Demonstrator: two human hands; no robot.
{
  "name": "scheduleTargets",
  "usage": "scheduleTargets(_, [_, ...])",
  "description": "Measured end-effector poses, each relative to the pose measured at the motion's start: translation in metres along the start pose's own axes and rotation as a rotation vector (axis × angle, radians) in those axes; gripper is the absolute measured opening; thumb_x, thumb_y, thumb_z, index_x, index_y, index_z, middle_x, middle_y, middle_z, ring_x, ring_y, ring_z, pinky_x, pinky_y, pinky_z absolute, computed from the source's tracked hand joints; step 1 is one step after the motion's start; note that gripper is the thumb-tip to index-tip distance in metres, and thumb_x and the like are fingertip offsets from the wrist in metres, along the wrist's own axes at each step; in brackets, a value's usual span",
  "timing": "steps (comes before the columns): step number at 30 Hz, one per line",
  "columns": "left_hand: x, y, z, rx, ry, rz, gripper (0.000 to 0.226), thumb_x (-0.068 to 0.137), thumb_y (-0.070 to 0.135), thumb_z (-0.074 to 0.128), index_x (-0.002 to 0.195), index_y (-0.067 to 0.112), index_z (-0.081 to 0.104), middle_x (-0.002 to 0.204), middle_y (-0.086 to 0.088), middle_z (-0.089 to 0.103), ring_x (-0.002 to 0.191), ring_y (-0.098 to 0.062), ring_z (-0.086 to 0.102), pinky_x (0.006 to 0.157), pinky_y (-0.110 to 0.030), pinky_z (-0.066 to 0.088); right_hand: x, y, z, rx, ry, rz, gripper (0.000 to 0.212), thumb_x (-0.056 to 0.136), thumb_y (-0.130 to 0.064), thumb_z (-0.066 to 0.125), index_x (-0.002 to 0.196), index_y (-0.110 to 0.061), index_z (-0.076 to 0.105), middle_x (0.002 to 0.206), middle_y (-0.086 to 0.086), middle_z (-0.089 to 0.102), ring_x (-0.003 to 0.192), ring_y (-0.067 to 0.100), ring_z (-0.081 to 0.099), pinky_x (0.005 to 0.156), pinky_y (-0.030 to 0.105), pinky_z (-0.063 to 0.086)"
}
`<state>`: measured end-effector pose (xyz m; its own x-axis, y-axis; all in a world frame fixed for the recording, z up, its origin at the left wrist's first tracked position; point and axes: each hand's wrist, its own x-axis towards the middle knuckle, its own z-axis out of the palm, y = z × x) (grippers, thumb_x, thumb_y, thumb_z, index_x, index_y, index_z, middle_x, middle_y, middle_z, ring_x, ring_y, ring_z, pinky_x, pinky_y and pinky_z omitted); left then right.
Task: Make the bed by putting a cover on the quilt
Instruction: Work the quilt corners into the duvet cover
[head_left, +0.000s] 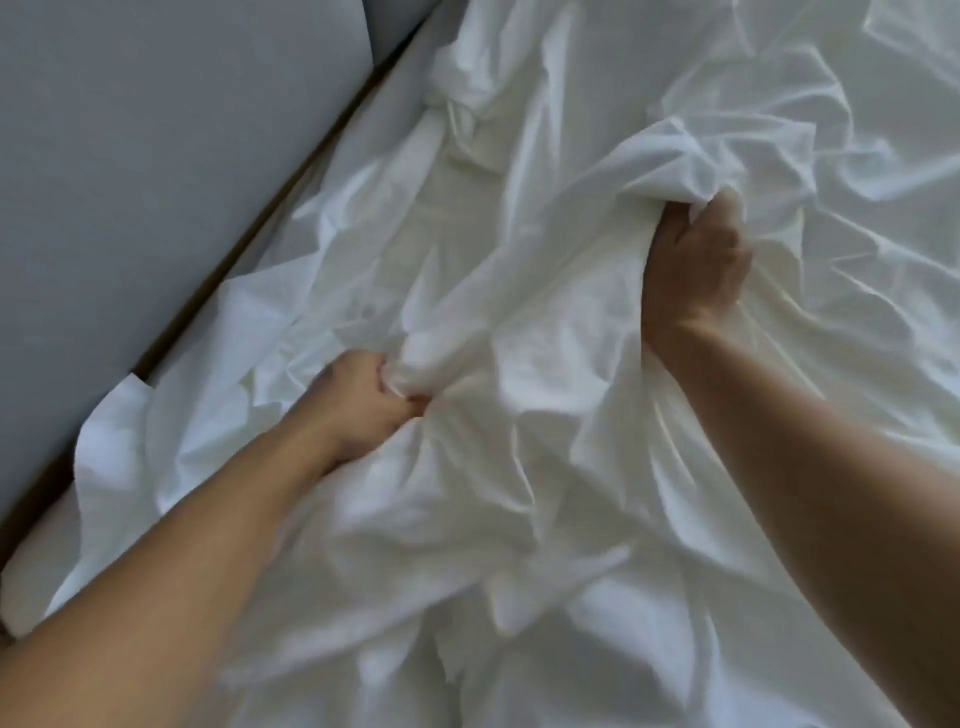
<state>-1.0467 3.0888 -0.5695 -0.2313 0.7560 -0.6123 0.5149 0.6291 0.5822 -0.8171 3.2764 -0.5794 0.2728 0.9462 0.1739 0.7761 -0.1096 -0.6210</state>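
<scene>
Firmly, left hand (363, 402) and right hand (693, 265) each clutch bunched white cover (519, 332) — well apart.

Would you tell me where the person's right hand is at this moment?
In the head view, the right hand grips a bunch of crumpled white fabric cover right of centre, beyond the left hand.

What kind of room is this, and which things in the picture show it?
Probably a bedroom. Crumpled white bedding covers a wide surface, likely a bed, beside a grey panel, perhaps a headboard. The left hand and right hand grip the fabric.
</scene>
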Motion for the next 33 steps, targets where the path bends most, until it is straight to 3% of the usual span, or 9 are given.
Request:
scheduleTargets(2, [-0.002,-0.015,-0.018,0.221,0.500,0.062,0.032,0.081,0.030,0.073,0.066,0.009,0.054,0.062,-0.006,0.056,0.063,-0.033,0.051,0.055,-0.037,0.039,-0.015,0.017,0.006,-0.013,0.071,-0.059,0.033,0.101,-0.035,0.042,0.113,-0.006,0.053,0.105,0.015,0.065,0.100,0.037,0.059,0.086,0.039,0.040])
scheduleTargets(4, [-0.001,-0.028,-0.011,0.353,0.638,0.088,0.022,0.085,0.020,0.062,0.071,0.006,0.052,0.071,-0.011,0.051,0.068,-0.038,0.047,0.056,-0.037,0.036,-0.043,0.049,0.022,-0.373,-0.223,-0.089,0.047,0.102,-0.046,0.042,0.126,-0.007,0.050,0.124,0.018,0.061,0.116,0.037,0.054,0.103,0.046,0.036])
scheduleTargets(8, [-0.002,-0.029,0.041,0.515,0.260,-0.067,0.050,0.089,0.049,0.050,0.112,0.004,0.052,0.114,-0.022,0.059,0.113,-0.044,0.052,0.090,-0.049,0.041,-0.048,0.066,0.036,-0.522,-0.671,0.110,0.078,0.090,-0.072,0.045,0.141,-0.013,0.043,0.144,0.017,0.048,0.134,0.039,0.044,0.111,0.051,0.033])
scheduleTargets(12, [-0.018,-0.009,0.077,0.574,0.090,-0.012,0.054,0.089,0.054,0.058,0.122,0.015,0.042,0.113,-0.011,0.067,0.111,-0.034,0.062,0.093,-0.043,0.042,-0.039,0.017,0.006,-0.151,-0.537,0.190,0.083,0.078,-0.066,0.058,0.142,-0.017,0.041,0.144,0.017,0.043,0.134,0.038,0.039,0.113,0.043,0.033])
scheduleTargets(16, [-0.027,0.001,0.058,0.233,-0.211,-0.044,0.048,0.080,0.052,0.072,0.115,0.020,0.066,0.114,-0.002,0.072,0.104,-0.021,0.067,0.088,-0.030,0.052,-0.137,0.015,-0.031,-0.160,-0.653,0.164,0.091,0.080,-0.079,0.055,0.138,-0.009,0.045,0.135,0.019,0.051,0.129,0.037,0.047,0.106,0.042,0.039])
scheduleTargets(19, [-0.031,-0.002,0.009,-0.257,-0.388,-0.117,0.023,0.081,0.024,0.082,0.101,0.020,0.069,0.102,0.008,0.077,0.089,-0.004,0.073,0.082,-0.021,0.058,-0.180,0.051,-0.029,-0.201,-0.611,0.212,0.076,0.087,-0.075,0.045,0.123,-0.009,0.057,0.116,0.018,0.064,0.111,0.038,0.059,0.088,0.039,0.046])
scheduleTargets(23, [-0.020,-0.026,-0.028,-0.467,-0.663,-0.220,0.039,0.086,0.010,0.072,0.123,0.015,0.064,0.121,-0.009,0.072,0.109,-0.026,0.070,0.094,-0.036,0.057,-0.172,0.054,-0.023,-0.226,-0.611,0.052,0.056,0.097,-0.061,0.043,0.114,-0.012,0.064,0.101,0.017,0.068,0.096,0.040,0.062,0.070,0.038,0.039])
scheduleTargets(29, [-0.019,-0.043,-0.043,-0.475,-0.662,-0.175,0.082,0.062,0.024,0.088,0.137,0.023,0.053,0.128,-0.005,0.069,0.115,-0.026,0.067,0.090,-0.034,0.058,-0.154,0.009,-0.007,-0.028,-0.325,0.134,0.052,0.087,-0.066,0.060,0.088,-0.015,0.052,0.082,0.002,0.054,0.084,0.030,0.057,0.071,0.039,0.039])
scheduleTargets(33, [-0.041,-0.070,-0.074,-0.295,-0.676,-0.199,0.071,0.070,0.016,0.085,0.135,0.022,0.056,0.130,-0.006,0.068,0.117,-0.027,0.067,0.096,-0.041,0.056,-0.153,-0.009,-0.004,0.210,-0.267,-0.219,0.056,0.089,-0.068,0.052,0.126,-0.027,0.063,0.126,0.001,0.056,0.112,0.016,0.054,0.101,0.033,0.041])
